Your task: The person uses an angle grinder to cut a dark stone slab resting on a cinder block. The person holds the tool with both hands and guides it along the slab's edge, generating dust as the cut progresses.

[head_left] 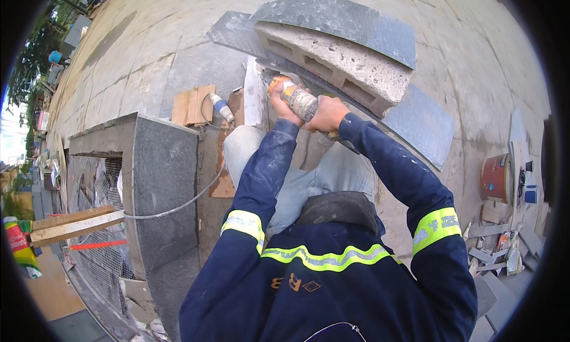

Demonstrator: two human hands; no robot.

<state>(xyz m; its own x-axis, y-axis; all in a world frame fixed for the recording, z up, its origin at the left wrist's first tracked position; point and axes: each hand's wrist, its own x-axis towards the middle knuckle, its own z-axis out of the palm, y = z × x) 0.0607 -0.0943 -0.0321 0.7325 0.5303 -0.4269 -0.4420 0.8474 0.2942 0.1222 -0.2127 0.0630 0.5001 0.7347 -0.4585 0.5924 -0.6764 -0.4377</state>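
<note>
Both hands are closed around a dusty angle grinder point(301, 102) with an orange front end and a grey, worn body. My left hand point(282, 103) wraps its orange end, and my right hand point(328, 114) grips the rear of the body. Its disc is hidden from sight. Just left of the tool stands a narrow, white-dusted slab edge point(254, 95). Beyond my right hand, a pitted concrete block point(341, 60) with hollow openings rests on grey stone slabs. Another grey slab point(332, 15) leans along the block's far side.
A blue-and-white corded cylindrical tool point(222, 108) lies by cardboard point(193, 105). Its grey cable point(172, 210) crosses a stone-clad box point(163, 181) at left, where wooden strips point(77, 225) jut out. A slab point(424, 125) lies right; a red bucket point(496, 177) and stone offcuts stand farther right.
</note>
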